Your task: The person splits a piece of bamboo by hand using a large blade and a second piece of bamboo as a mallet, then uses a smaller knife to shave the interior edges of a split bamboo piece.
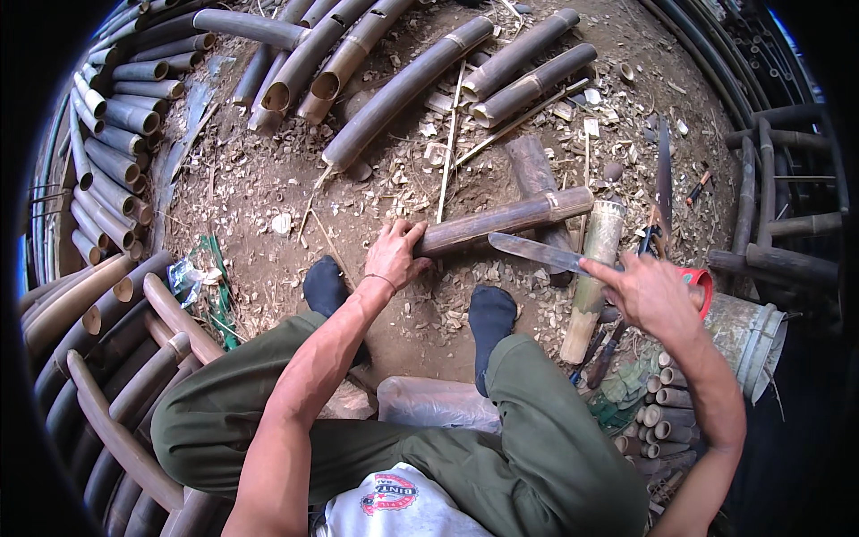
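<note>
My left hand (394, 255) is closed around the near left end of a dark brown bamboo length (506, 221). The bamboo slants up to the right, its far part lying across a short wooden log (530, 166) on the ground. In my right hand (653, 295) is a long-bladed knife (535, 253), its blade pointing left just below the bamboo. My index finger stretches along the knife near the blade's base; the handle is mostly hidden by my palm. Under the knife's blade and beside the log lies a paler bamboo piece (598, 259) with a notched far end.
Several cut bamboo lengths (407, 94) lie ahead among wood chips. At the right are a saw (664, 170), a grey bucket (756, 345) and a bundle of thin bamboo (667, 412). Stacked bamboo (116, 161) lines the left, with a bamboo frame (134, 394) nearer me.
</note>
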{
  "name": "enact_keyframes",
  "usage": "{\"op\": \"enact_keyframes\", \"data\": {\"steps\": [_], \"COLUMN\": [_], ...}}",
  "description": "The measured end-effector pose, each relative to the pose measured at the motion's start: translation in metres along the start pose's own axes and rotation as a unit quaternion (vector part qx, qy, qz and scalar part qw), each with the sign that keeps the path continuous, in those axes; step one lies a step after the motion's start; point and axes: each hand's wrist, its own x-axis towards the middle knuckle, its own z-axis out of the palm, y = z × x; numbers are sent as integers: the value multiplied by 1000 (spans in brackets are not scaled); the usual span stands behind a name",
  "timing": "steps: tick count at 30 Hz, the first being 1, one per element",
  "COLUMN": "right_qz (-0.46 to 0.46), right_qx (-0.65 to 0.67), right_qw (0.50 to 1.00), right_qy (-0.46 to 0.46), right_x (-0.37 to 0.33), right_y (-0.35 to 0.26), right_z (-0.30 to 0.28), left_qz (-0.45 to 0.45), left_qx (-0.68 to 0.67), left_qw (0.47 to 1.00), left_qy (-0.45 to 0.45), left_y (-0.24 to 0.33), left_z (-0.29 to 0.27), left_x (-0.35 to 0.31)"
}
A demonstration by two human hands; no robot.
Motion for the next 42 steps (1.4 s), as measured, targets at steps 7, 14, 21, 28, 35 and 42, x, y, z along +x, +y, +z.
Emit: {"op": "enact_keyframes", "data": {"steps": [7,14,21,28,35,42], "right_qz": [-4,47,108,142,129,231], "right_qx": [-6,-17,15,46,239,366], "right_qw": [996,997,961,955,929,874], "right_qy": [-94,63,253,257,251,223], "right_x": [50,-23,-13,-12,-19,-14], "right_y": [-4,-27,-53,-62,-87,-103], "right_z": [-46,60,189,209,216,221], "left_qz": [29,48,18,30,-55,-60], "left_qx": [19,30,-42,79,47,85], "left_qw": [999,996,987,993,989,987], "left_qy": [-11,-67,-152,-78,-127,-125], "left_y": [11,-1,-16,1,15,22], "left_z": [2,-13,-27,-12,-29,-32], "left_x": [4,19,44,39,44,42]}}
